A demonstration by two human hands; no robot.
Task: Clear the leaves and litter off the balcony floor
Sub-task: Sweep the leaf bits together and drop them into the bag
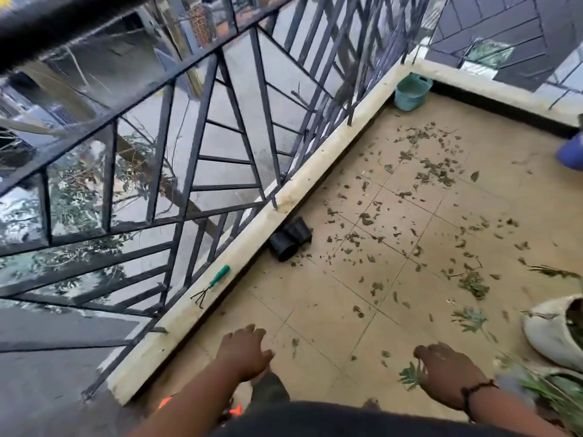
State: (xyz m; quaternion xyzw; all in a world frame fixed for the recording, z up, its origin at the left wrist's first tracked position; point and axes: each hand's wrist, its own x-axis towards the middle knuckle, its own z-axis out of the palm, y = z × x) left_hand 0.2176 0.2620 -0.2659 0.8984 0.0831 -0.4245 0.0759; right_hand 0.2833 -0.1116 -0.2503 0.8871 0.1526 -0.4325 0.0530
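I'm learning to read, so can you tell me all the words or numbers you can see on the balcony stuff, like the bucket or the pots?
None: no words or numbers can be read.
Green bucket: no writing shows.
Black pots: plain.
Hand rake: no label shows on its green handle.
White sack: nothing readable on the part that shows.
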